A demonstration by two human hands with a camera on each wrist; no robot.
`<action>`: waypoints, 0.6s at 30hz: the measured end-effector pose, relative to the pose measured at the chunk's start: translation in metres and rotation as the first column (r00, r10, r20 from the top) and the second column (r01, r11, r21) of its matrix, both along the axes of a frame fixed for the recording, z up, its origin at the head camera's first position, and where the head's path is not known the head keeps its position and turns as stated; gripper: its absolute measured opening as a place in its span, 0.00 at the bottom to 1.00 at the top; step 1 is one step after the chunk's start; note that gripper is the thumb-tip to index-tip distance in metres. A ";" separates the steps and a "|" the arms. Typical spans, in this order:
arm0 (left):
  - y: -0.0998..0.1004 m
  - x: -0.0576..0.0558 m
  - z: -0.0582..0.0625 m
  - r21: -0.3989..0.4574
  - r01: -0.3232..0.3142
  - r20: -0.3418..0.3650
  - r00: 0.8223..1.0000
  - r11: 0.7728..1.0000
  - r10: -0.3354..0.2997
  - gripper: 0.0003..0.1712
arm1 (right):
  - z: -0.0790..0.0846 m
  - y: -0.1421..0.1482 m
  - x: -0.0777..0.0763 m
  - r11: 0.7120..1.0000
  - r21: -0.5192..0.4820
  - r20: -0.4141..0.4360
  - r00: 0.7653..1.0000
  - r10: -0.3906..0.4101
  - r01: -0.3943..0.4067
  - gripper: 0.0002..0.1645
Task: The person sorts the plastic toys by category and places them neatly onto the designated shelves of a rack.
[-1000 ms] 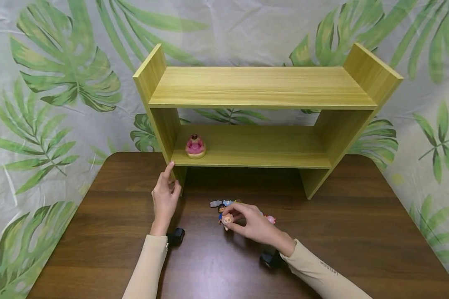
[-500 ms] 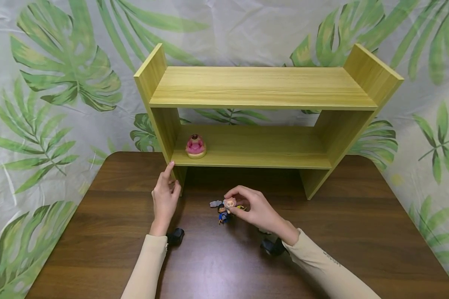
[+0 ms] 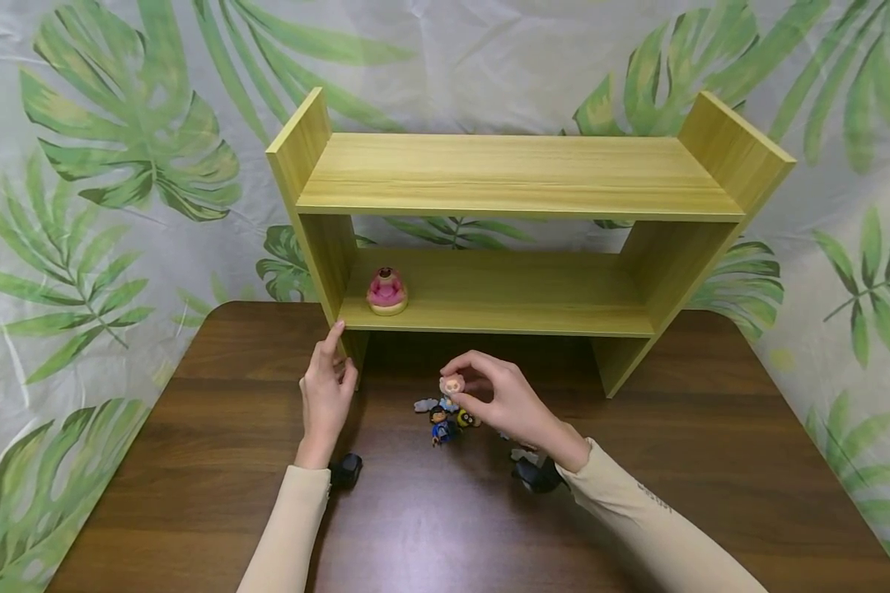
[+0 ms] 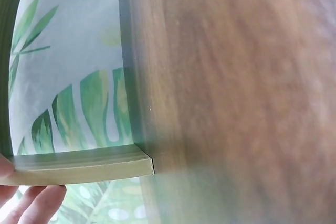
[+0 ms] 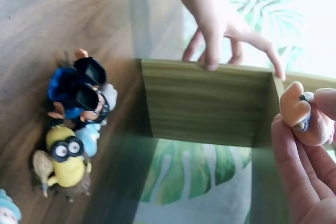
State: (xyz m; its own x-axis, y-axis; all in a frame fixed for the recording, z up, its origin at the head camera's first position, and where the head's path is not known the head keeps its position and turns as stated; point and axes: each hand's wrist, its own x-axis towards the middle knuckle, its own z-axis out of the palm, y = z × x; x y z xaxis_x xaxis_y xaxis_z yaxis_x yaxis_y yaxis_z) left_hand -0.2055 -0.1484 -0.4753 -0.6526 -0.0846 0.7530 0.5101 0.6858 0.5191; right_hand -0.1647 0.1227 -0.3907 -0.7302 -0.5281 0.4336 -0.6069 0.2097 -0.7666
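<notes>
My right hand (image 3: 506,405) pinches a small pink figurine (image 3: 452,385) between thumb and fingertips, raised in front of the opening under the lower shelf. In the right wrist view the figurine (image 5: 295,107) shows its peach-coloured side, partly covered by the fingers. My left hand (image 3: 328,399) holds the left side panel of the wooden shelf unit (image 3: 519,177), its index finger reaching up to the lower board's corner. In the left wrist view some fingers (image 4: 44,203) lie beyond the panel edge. A pink and magenta seated figure (image 3: 387,292) stands at the lower board's left end.
On the brown table (image 3: 215,461) below lie a dark-haired figure in blue (image 3: 441,427), a yellow goggled Minion (image 5: 67,158) and a grey piece (image 3: 425,405). More small toys are partly hidden beneath the right hand. A leaf-print cloth (image 3: 119,107) hangs behind.
My right hand has moved away from me and up with the pink figurine, uncovering the blue-clad and yellow figures. The left hand has stayed at the side panel.
</notes>
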 end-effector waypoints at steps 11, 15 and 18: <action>0.002 0.000 0.000 -0.016 -0.024 -0.012 1.000 1.000 0.024 0.45 | 0.019 -0.002 -0.005 0.998 -0.029 0.022 0.998 -0.062 0.063 0.17; 0.002 0.001 0.000 -0.018 -0.033 -0.012 0.999 0.999 0.033 0.45 | 0.039 -0.006 0.001 0.996 -0.032 0.020 0.997 -0.081 0.081 0.16; 0.003 0.001 0.000 -0.017 -0.034 -0.012 0.999 0.999 0.034 0.45 | 0.051 -0.008 0.003 0.996 -0.040 0.007 0.996 -0.085 0.085 0.15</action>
